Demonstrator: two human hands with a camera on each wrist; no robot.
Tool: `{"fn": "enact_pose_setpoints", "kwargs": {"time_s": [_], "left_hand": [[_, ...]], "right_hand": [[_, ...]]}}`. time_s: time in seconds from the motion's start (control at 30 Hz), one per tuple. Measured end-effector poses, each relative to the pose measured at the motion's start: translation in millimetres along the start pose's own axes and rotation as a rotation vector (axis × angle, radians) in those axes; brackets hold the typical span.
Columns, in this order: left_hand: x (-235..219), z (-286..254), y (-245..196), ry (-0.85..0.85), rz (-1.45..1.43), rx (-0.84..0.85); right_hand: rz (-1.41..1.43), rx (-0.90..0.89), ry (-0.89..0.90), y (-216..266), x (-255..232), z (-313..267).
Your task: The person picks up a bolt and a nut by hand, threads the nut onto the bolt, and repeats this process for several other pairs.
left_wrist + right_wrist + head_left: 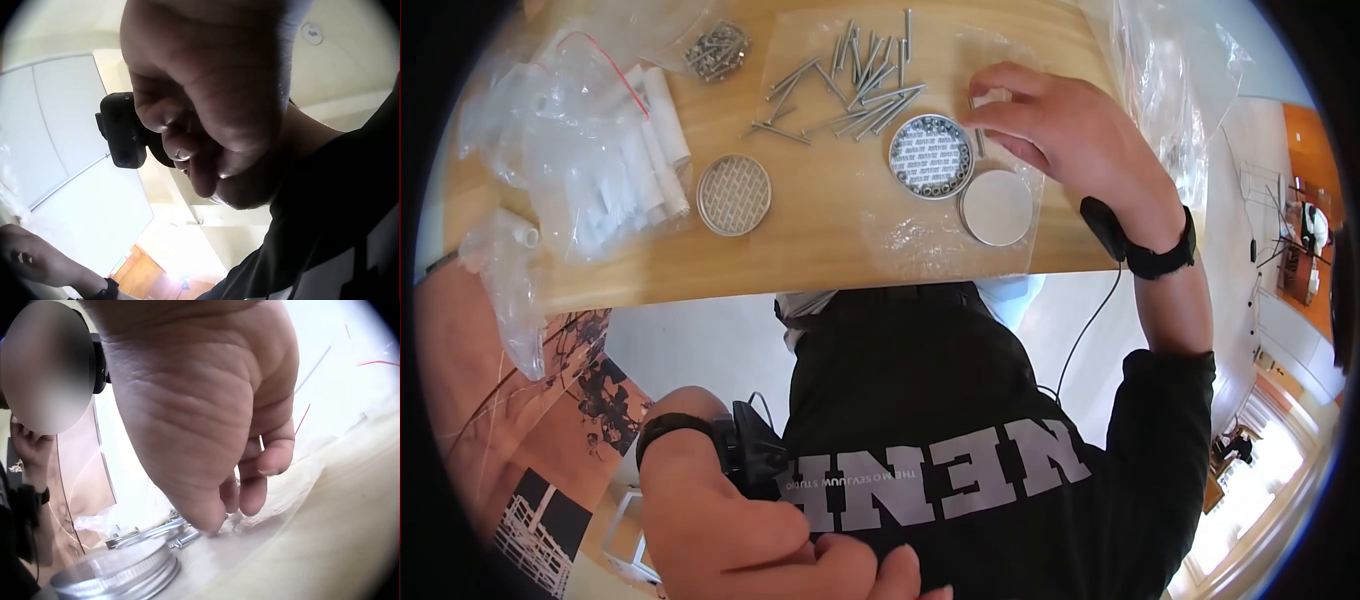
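Note:
My right hand (pixel 1065 125) reaches over the table's right part, fingers bent and spread from the thumb. A metal screw (pixel 980 143) lies under its fingertips; whether they touch it is unclear. Beside it, a round tin (pixel 930 158) has small nuts along its inner edge, and a plain round lid (pixel 996 207) overlaps the clear bag. In the right wrist view, the hand (pixel 194 419) hangs over a screw end (pixel 186 539) near a metal rim (pixel 125 575). My left hand (pixel 770 545) is low by the black shirt; its fingers (pixel 181 147) curl loosely, with nothing visible in them.
Loose screws (pixel 865 85) lie spread at the back middle. A bag of small hardware (pixel 718 51) is at the back left, near white tubes (pixel 662 120) in clear plastic. A second round lid (pixel 734 195) lies left of the tin. More clear plastic (pixel 1170 90) covers the right edge.

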State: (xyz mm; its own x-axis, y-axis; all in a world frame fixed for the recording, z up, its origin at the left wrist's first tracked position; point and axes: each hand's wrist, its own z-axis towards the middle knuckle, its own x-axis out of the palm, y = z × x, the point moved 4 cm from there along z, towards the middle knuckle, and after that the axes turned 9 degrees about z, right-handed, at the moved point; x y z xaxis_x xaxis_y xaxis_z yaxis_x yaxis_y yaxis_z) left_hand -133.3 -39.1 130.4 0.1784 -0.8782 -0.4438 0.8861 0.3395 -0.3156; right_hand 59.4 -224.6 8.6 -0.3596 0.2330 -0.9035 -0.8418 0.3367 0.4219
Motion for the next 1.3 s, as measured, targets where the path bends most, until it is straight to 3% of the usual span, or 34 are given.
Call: {"fn": "enact_pose_setpoints", "kwargs": {"time_s": [0.17,0.23,0.37,0.43,0.47,0.57,0.63,0.7,0.8,0.87,0.9,0.97,1.0,1.07,1.1,1.17,1.23,1.3], "left_hand": [[-13,1,5,-0.052,-0.204,0.010],[-10,1,6,-0.005,-0.193,-0.154],[3,-8,7,0.127,-0.091,-0.123],[22,-6,-4,-0.062,0.121,-0.311],[25,-7,-5,-0.062,0.136,-0.332],[33,-8,-4,-0.040,0.001,-0.297],[38,-7,-1,-0.019,-0.093,-0.256],[43,-5,0,0.014,-0.186,-0.216],[53,3,-9,0.023,-0.299,-0.168],[47,6,-14,-0.503,-0.178,-0.620],[48,3,-11,-0.500,-0.200,-0.617],[40,-5,-12,-0.391,-0.066,-0.366],[30,-8,-6,-0.387,-0.085,-0.357],[18,-8,3,-0.121,-0.124,-0.183],[8,-12,10,-0.131,-0.144,-0.158],[0,-21,21,0.148,-0.255,-0.188],[0,-23,43,0.231,-0.277,-0.099],[12,-42,51,0.183,-0.008,-0.280]], "right_hand": [[-0.096,-0.085,-0.025,1,4,6],[-0.145,-0.123,0.010,1,6,8],[-0.202,-0.185,0.042,2,5,14],[-0.233,-0.237,0.055,2,4,16],[-0.216,-0.255,0.062,3,3,17],[-0.250,-0.291,0.088,7,0,25],[-0.280,-0.168,0.199,4,1,25],[-0.239,-0.221,0.101,6,4,23],[-0.214,-0.087,0.118,1,-1,21],[-0.052,0.026,0.031,5,-12,17],[0.035,0.090,-0.019,7,-14,13],[0.074,0.089,-0.075,17,-21,11],[0.108,0.069,-0.130,22,-27,11],[0.166,0.074,-0.142,35,-33,8],[0.257,0.045,-0.163,42,-36,7],[0.316,0.069,-0.140,54,-34,0],[0.454,0.111,-0.164,69,-27,0],[0.451,0.090,-0.150,78,-16,-1]]}}
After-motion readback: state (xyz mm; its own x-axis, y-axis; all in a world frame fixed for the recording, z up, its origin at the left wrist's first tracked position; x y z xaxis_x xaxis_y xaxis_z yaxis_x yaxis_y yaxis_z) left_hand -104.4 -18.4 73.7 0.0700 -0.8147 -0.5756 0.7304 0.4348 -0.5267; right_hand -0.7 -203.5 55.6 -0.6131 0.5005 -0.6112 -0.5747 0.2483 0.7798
